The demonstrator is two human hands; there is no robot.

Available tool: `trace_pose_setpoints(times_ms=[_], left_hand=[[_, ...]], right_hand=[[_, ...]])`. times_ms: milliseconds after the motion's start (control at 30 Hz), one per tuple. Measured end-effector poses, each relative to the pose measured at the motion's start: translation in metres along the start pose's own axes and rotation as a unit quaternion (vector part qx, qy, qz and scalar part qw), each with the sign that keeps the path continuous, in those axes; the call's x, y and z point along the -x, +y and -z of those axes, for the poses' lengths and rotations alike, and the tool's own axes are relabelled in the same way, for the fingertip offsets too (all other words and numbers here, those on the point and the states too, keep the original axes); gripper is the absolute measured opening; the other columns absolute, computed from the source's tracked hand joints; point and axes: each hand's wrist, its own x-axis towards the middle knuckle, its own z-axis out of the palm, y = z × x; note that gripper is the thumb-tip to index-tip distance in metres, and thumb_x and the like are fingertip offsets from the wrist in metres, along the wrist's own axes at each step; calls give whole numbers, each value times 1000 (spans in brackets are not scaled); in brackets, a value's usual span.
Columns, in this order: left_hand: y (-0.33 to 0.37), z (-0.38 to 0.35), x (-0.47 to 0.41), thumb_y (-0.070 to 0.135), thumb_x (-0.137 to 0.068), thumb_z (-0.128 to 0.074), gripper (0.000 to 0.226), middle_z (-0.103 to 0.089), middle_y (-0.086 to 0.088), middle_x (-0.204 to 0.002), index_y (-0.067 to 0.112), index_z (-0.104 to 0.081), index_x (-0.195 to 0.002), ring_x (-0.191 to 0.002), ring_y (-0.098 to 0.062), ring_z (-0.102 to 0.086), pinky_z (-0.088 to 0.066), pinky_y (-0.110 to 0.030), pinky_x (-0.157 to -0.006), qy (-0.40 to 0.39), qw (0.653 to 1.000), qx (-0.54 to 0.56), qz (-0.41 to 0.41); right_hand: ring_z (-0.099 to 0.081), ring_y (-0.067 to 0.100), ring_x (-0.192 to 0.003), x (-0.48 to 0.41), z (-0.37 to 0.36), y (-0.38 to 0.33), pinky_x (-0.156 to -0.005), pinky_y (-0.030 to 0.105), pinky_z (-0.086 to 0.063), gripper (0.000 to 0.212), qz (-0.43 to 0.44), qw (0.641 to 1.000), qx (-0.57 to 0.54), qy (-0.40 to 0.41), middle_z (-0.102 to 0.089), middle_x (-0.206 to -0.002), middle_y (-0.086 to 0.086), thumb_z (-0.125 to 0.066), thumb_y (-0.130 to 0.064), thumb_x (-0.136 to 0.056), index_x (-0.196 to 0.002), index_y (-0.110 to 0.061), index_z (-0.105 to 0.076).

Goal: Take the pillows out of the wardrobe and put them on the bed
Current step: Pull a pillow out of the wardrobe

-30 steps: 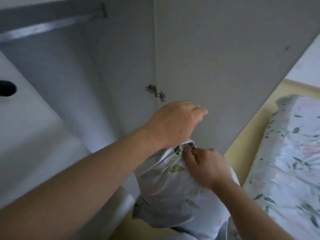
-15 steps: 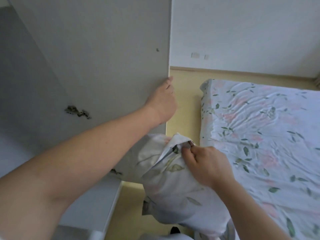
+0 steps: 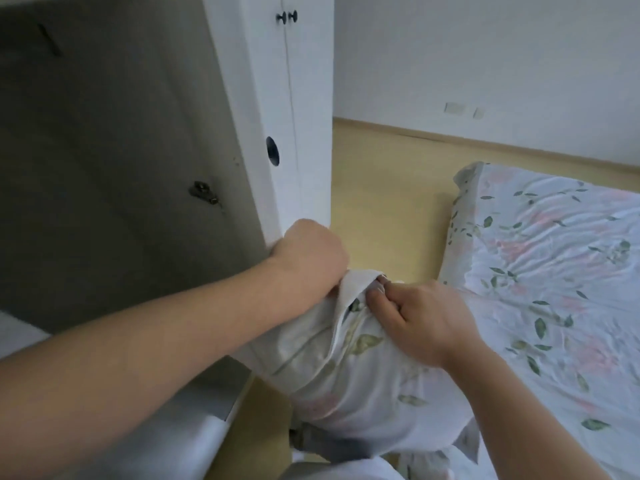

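Note:
A pillow (image 3: pixel 353 393) in a white case printed with green leaves and pink flowers hangs in front of me, over the floor beside the bed. My right hand (image 3: pixel 426 320) pinches its top corner. My left hand (image 3: pixel 308 258) is curled round the edge of the open wardrobe door (image 3: pixel 104 150), just above the pillow and touching its corner. The door's grey inner side carries a metal hinge (image 3: pixel 204 197). The bed (image 3: pixel 561 271), covered by a matching floral sheet, lies to the right. My left forearm hides part of the pillow.
The white wardrobe front (image 3: pixel 311 98) has two small black knobs (image 3: pixel 285 17) and a round pull hole (image 3: pixel 272 155). Yellow floor (image 3: pixel 388 188) runs between wardrobe and bed. A white wall with sockets (image 3: pixel 460 109) stands behind. A grey ledge (image 3: pixel 194 420) sits at lower left.
The view has turned right, showing more wardrobe front and floor. My left hand went from flat against the door edge to curled round it, lower down. My right hand still holds the pillow corner.

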Motion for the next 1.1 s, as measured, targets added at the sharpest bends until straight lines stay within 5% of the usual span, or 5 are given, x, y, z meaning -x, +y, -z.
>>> trace_pose_setpoints(times_ms=[167, 300, 700, 1100], left_hand=[[-27, -52, 52, 22, -100, -45, 26, -66, -7, -116, 14, -64, -115, -119, -33, -51, -29, -49, -105, -60, 992, -44, 98], [-60, -94, 87, 36, -104, -38, 49, -35, -18, -159, 11, -45, -145, -153, -40, -10, -5, -61, -120, -76, 983, -44, 164], [-141, -193, 140, 63, -99, -22, 76, -7, -13, -169, 19, -16, -160, -156, -34, 6, 8, -59, -121, -36, 970, -149, 189], [-187, -225, 157, 67, -96, -13, 78, 1, -10, -169, 22, -14, -160, -155, -33, 12, 7, -58, -120, -29, 971, -157, 180]], right_hand=[[-63, 28, -68, -21, -22, -40, -56, 34, -41, 56, 84, 996, -15, -38, -64, -66, 2, -14, -63, -92, -60, -26, -39], [-62, 26, -66, -36, -37, -72, -61, 37, -49, 61, 130, 989, -37, -65, -63, -64, 1, -14, -65, -92, -65, -21, -46], [-52, 25, -57, -68, -71, -151, -55, 37, -44, 54, 186, 973, -115, -73, -41, -49, -6, -30, -54, -98, -52, -25, -29], [-49, 21, -52, -84, -78, -162, -51, 32, -33, 54, 173, 977, -118, -46, -41, -47, -5, -32, -53, -99, -53, -25, -29]])
